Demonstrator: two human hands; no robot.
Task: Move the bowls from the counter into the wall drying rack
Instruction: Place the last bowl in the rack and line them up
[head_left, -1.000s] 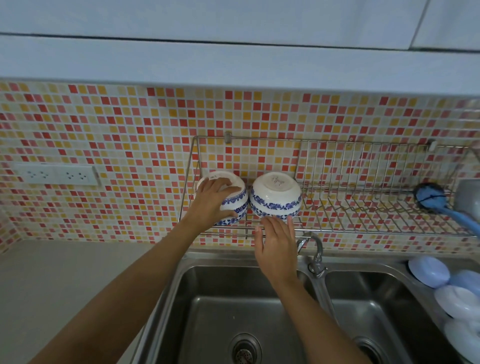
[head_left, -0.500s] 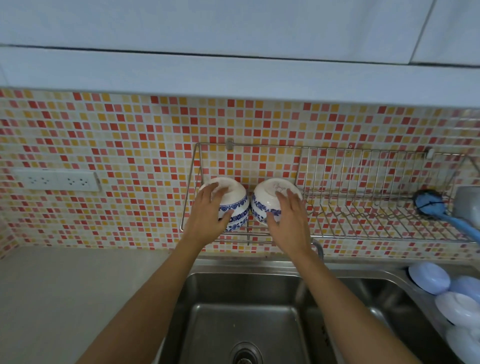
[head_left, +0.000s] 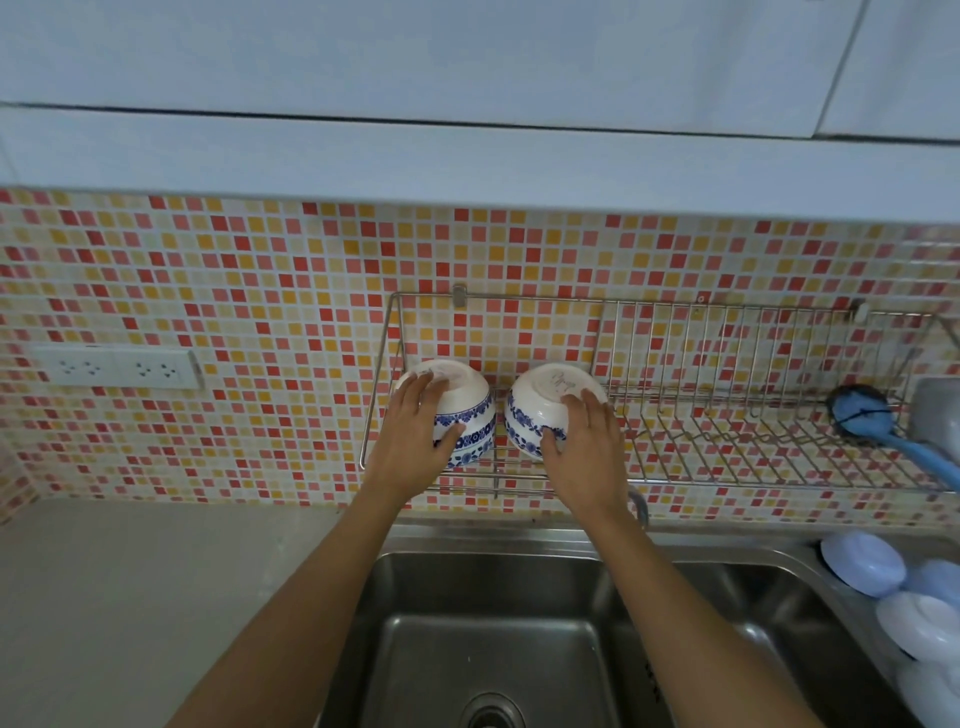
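Observation:
Two white bowls with blue patterned bands sit upside down, side by side, at the left end of the wire wall drying rack (head_left: 727, 457). My left hand (head_left: 415, 441) grips the left bowl (head_left: 467, 405), fingers over its base and thumb on its side. The right bowl (head_left: 540, 400) is under my right hand (head_left: 584, 452), whose fingers wrap its right side. The two bowls almost touch.
A double steel sink (head_left: 493, 634) lies below the rack, its faucet (head_left: 639, 506) behind my right wrist. Several pale blue and white bowls (head_left: 865, 564) stand at the sink's right edge. A blue brush (head_left: 872, 421) lies in the rack's right end. Grey counter (head_left: 156, 597) spreads left; a socket strip (head_left: 117, 369) is on the tiles.
My right hand rose from below the rack's front rail and closed on the right bowl. My left hand stayed on the left bowl. The view shifted slightly downward.

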